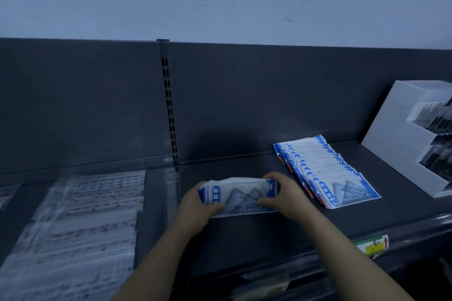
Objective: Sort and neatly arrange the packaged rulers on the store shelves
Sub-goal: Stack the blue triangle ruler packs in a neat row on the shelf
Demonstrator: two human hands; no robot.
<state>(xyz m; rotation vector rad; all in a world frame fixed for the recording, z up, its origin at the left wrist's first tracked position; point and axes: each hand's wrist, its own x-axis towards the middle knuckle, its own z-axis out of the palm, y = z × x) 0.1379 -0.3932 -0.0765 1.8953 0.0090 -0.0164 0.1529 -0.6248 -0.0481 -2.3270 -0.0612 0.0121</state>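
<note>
I hold a bundle of blue-and-white ruler packets (241, 197) between both hands, low over the middle of the dark shelf (247, 237) — my left hand (195, 205) grips its left end, my right hand (286, 193) its right end, thumbs on the near face. Just to the right, a fanned row of matching packets (325, 173) lies flat on the shelf. Far right stands a white display box (401, 144); on the left lie blurred clear packets (85, 215).
</note>
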